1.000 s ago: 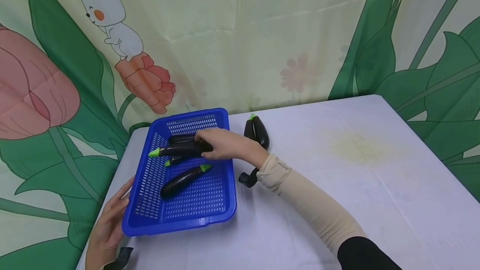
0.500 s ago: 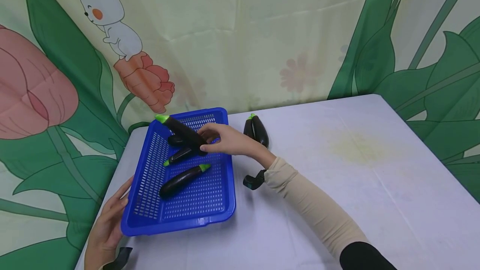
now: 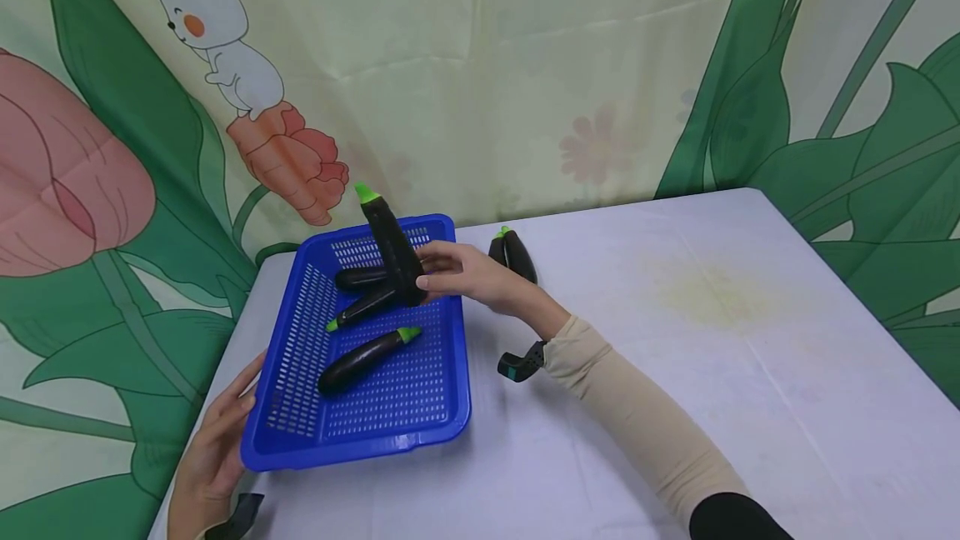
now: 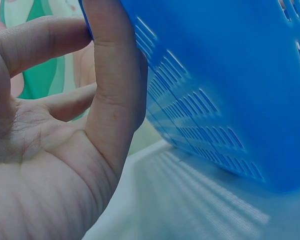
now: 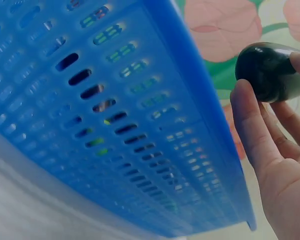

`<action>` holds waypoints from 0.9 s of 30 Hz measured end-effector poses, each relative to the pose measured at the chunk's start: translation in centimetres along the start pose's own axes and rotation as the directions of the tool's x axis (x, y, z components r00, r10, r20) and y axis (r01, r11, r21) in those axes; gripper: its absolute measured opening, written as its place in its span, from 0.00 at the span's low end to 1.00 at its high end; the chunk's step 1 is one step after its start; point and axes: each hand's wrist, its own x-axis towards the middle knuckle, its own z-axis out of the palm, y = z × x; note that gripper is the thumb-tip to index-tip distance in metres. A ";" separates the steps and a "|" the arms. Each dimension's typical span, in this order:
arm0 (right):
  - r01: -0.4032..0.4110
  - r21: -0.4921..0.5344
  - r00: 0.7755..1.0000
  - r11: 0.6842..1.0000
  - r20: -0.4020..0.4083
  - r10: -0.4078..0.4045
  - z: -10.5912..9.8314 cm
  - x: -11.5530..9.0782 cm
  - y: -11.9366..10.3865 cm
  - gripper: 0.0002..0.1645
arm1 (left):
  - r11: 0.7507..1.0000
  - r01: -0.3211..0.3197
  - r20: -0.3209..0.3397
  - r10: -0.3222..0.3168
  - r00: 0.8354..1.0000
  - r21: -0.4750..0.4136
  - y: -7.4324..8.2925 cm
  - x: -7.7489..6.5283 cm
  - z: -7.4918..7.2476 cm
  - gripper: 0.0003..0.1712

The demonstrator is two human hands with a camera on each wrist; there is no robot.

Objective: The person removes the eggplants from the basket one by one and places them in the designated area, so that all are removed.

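Observation:
The right hand [image 3: 476, 273] pinches a dark eggplant [image 3: 393, 244] near its rounded end, its green stem pointing up and away above the blue basket. In the right wrist view the eggplant's rounded end [image 5: 265, 72] sits between thumb and fingers. Inside the basket [image 3: 442, 432] lie other eggplants: one [image 3: 360, 277] at the back, one [image 3: 367, 307] partly covered by the held one, and one [image 3: 360, 363] nearer the front. The left hand [image 3: 213, 452] holds the basket's left side, fingers against its outer wall and rim [image 4: 86, 20]. Some left fingers are hidden behind others.
Two more eggplants [image 3: 519, 257] lie together on the white tablecloth [image 3: 637, 373], right of the basket and partly behind the right hand. A printed curtain [image 3: 510, 107] hangs behind the table. Black straps with wrist devices [image 3: 522, 363] are on both wrists.
The held eggplant has risen and swung from lying leftward to pointing up and away. The right hand has shifted slightly right and up. The left hand and basket are nearly still.

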 end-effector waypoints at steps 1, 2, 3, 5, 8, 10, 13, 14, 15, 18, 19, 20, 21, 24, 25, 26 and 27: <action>0.003 0.007 1.000 1.000 -0.007 -0.003 -0.2 -0.2 0.0 0.30 | 1.000 0.002 0.003 -0.002 1.000 -0.001 0.0 0.0 0.0 0.40; 0.007 0.018 1.000 1.000 -0.016 -0.006 -0.4 -0.5 0.1 0.29 | 1.000 0.004 0.008 -0.004 1.000 -0.005 0.0 0.0 0.0 0.40; 0.011 0.029 1.000 1.000 -0.023 -0.010 -0.6 -0.7 0.1 0.28 | 1.000 0.005 0.010 -0.005 1.000 -0.007 0.0 0.0 0.0 0.40; 0.020 0.045 0.999 0.999 -0.035 -0.018 -1.1 -1.4 0.2 0.27 | 1.000 0.008 0.017 -0.007 1.000 -0.013 0.0 0.0 0.0 0.39; 0.024 0.071 0.998 0.997 -0.059 -0.020 -1.8 -2.3 0.2 0.27 | 0.999 0.005 0.030 -0.004 1.000 -0.032 0.0 0.0 -0.1 0.39; 0.018 0.079 0.997 0.997 -0.083 -0.012 -2.3 -2.9 0.4 0.26 | 0.999 0.006 0.034 -0.004 0.999 -0.039 0.0 0.0 -0.1 0.40; -0.012 0.087 0.991 0.996 -0.135 0.024 -3.1 -3.7 0.8 0.26 | 0.999 0.006 0.038 -0.004 0.999 -0.045 0.0 0.0 -0.2 0.40; -0.021 0.091 0.988 0.996 -0.152 0.035 -3.4 -4.0 0.9 0.26 | 0.999 0.007 0.035 -0.006 0.999 -0.042 -0.1 0.0 -0.2 0.40; -0.028 0.099 0.985 0.995 -0.166 0.044 -3.6 -4.3 1.0 0.27 | 0.999 0.008 0.030 -0.007 1.000 -0.037 -0.1 0.0 -0.2 0.40; -0.048 0.115 0.975 0.992 -0.212 0.072 -4.2 -5.1 1.2 0.28 | 1.000 0.008 0.015 -0.007 1.000 -0.026 -0.1 0.1 -0.2 0.40; -0.050 0.117 0.971 0.992 -0.225 0.076 -4.4 -5.4 1.3 0.28 | 1.000 0.008 0.011 -0.007 1.000 -0.025 -0.1 0.1 -0.1 0.40; -0.050 0.120 0.968 0.992 -0.238 0.078 -4.6 -5.7 1.4 0.28 | 1.000 0.008 0.011 -0.008 1.000 -0.026 -0.1 0.1 -0.1 0.40; -0.049 0.125 0.965 0.991 -0.251 0.080 -4.8 -5.8 1.5 0.28 | 0.999 0.011 0.016 -0.010 1.000 -0.031 -0.1 0.1 -0.1 0.40; -0.054 0.142 0.953 0.988 -0.288 0.094 -5.3 -6.4 1.8 0.27 | 0.998 0.023 0.032 -0.021 0.999 -0.062 -0.1 0.0 0.0 0.40; -0.058 0.147 0.948 0.987 -0.301 0.100 -5.4 -6.6 1.9 0.27 | 0.997 0.026 0.041 -0.023 0.999 -0.069 0.0 0.0 0.0 0.40; -0.059 0.155 0.944 0.986 -0.314 0.106 -5.5 -6.7 2.0 0.27 | 0.997 0.030 0.048 -0.027 0.998 -0.077 0.0 0.0 0.0 0.40; -0.060 0.163 0.939 0.985 -0.327 0.111 -5.6 -6.8 2.1 0.26 | 0.996 0.034 0.054 -0.029 0.998 -0.084 0.0 -0.1 0.0 0.39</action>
